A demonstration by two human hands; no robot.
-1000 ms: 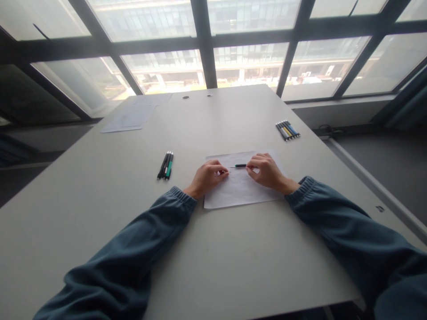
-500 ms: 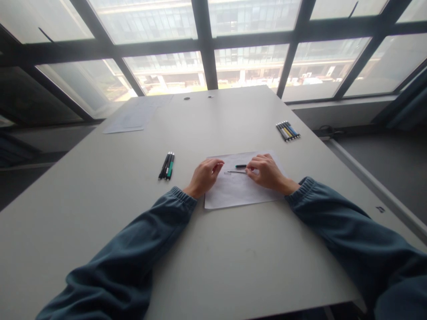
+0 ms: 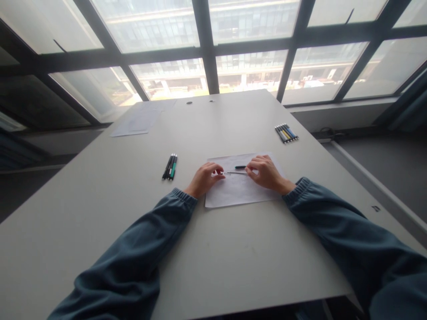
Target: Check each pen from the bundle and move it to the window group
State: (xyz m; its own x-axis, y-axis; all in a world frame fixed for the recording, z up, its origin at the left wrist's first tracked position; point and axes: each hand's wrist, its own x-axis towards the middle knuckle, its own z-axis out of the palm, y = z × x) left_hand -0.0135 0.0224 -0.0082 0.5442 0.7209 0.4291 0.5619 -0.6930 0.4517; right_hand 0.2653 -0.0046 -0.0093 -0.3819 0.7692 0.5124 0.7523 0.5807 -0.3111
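Note:
White paper lies on the table under both hands. My right hand is closed, its fingertips pinching the right end of a thin pen refill. Beside those fingertips, a dark pen barrel with a green end rests on the paper. My left hand is at the paper's left side, its thumb and index finger curled around a small dark piece near the refill's left tip. That piece is too small to make out clearly.
Several pens, one green, lie left of the paper. Another row of several pens sits at the right edge of the white table. Further sheets are at the far left, before the windows.
My left thumb and index finger have moved to the small piece at the refill's left tip. My right hand keeps its pinch. The camera view has shifted slightly.

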